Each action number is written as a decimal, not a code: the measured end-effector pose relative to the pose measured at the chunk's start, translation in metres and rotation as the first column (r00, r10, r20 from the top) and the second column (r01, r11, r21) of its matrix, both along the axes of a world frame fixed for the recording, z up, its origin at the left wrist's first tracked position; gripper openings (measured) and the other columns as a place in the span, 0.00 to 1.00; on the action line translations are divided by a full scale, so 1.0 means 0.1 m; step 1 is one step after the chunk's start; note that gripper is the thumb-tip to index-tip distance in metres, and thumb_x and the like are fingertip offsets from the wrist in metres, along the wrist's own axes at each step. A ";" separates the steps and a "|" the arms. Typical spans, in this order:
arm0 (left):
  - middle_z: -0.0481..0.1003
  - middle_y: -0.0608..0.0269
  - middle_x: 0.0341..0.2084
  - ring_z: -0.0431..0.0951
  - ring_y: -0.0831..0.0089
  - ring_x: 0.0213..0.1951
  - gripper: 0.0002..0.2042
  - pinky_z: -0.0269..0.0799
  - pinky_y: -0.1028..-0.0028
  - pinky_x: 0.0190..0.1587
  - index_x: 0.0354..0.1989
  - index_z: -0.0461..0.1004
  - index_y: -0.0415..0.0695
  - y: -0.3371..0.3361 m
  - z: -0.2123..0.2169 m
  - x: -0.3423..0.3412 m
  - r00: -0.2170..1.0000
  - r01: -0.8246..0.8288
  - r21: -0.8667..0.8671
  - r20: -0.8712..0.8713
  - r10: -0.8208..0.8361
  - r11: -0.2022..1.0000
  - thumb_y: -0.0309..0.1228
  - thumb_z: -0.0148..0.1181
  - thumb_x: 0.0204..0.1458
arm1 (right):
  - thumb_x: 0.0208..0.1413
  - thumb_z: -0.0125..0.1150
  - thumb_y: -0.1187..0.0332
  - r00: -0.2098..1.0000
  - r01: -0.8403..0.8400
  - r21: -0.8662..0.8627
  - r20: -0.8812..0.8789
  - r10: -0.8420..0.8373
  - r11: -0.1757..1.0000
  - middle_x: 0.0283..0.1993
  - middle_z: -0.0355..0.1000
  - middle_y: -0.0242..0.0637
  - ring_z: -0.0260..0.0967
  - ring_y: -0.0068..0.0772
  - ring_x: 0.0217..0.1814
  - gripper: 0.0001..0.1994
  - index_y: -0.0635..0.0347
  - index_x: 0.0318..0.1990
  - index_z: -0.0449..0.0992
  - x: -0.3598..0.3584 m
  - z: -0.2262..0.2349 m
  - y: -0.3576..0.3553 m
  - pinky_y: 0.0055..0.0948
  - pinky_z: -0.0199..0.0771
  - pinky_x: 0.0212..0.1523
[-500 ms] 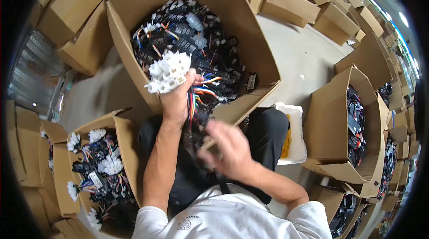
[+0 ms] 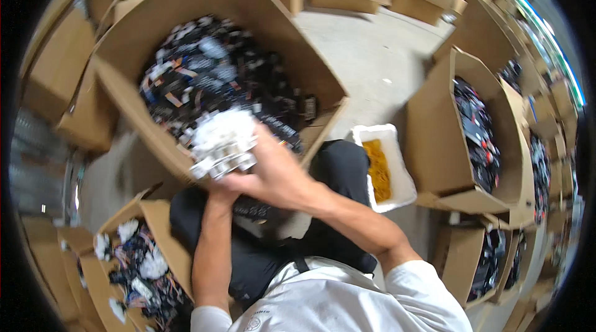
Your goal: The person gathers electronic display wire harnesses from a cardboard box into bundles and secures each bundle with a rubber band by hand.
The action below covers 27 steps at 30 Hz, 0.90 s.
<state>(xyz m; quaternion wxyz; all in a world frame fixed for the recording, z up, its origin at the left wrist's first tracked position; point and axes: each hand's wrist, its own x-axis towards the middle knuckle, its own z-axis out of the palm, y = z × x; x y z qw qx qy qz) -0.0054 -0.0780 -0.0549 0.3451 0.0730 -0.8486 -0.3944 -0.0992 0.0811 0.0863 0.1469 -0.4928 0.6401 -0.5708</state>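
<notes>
A bundle of white plastic connectors point(image 2: 222, 140) with coloured wires is held up over my lap, in front of the big cardboard box point(image 2: 127, 111) full of black wire harnesses point(image 2: 211, 74). My right hand point(image 2: 273, 173) reaches across from the right and closes over the bundle's lower right side. Only a little of my left hand point(image 2: 218, 188) shows, coming up from below and gripping the bundle's underside; the right hand hides most of it. The picture is blurred by motion.
At lower left, a small open box point(image 2: 171, 251) holds finished white-and-black bundles. Beside my right knee sits a white foam tray point(image 2: 397, 192) of yellow pieces. More open boxes of harnesses point(image 2: 434, 139) stand on the right, with closed cartons stacked around the concrete floor point(image 2: 372, 59).
My right hand has come up from my lap to the white connector bundle and closed on it. The bundle has shifted slightly down and right, and my head view has tilted.
</notes>
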 end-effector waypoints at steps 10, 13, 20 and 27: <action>0.61 0.54 0.65 0.60 0.58 0.66 0.32 0.49 0.58 0.70 0.69 0.53 0.41 0.33 0.32 0.17 0.995 0.099 0.305 -0.035 -0.093 0.947 0.37 0.59 0.60 | 0.39 0.76 0.61 0.925 0.253 -0.253 -0.219 -0.310 0.934 0.65 0.59 0.64 0.55 0.65 0.71 0.43 0.76 0.60 0.59 0.13 -0.36 0.05 0.59 0.50 0.72; 0.66 0.54 0.60 0.66 0.59 0.61 0.26 0.56 0.58 0.68 0.66 0.58 0.41 0.36 0.28 0.19 1.000 -0.022 0.509 0.021 0.013 0.860 0.34 0.56 0.62 | 0.42 0.75 0.61 0.966 0.138 -0.129 -0.201 -0.162 0.982 0.67 0.58 0.62 0.55 0.63 0.71 0.42 0.76 0.62 0.60 -0.03 -0.21 0.42 0.55 0.52 0.72; 0.56 0.73 0.22 0.58 0.81 0.25 0.10 0.63 0.71 0.48 0.32 0.64 0.48 0.20 0.83 -0.06 0.912 0.411 0.819 -0.377 -0.164 0.400 0.30 0.47 0.69 | 0.58 0.61 0.73 0.613 0.786 0.100 0.006 -0.790 0.611 0.46 0.77 0.43 0.75 0.31 0.49 0.13 0.70 0.48 0.76 -1.70 -1.39 1.98 0.30 0.73 0.53; 0.62 0.73 0.22 0.63 0.79 0.28 0.15 0.62 0.68 0.50 0.53 0.64 0.41 0.37 0.63 -0.18 0.985 0.173 0.818 -0.133 -0.112 0.549 0.26 0.60 0.59 | 0.52 0.65 0.63 0.687 0.520 0.808 -0.203 -0.697 0.277 0.35 0.79 0.51 0.78 0.53 0.42 0.11 0.64 0.34 0.81 -1.64 -3.53 2.95 0.44 0.76 0.45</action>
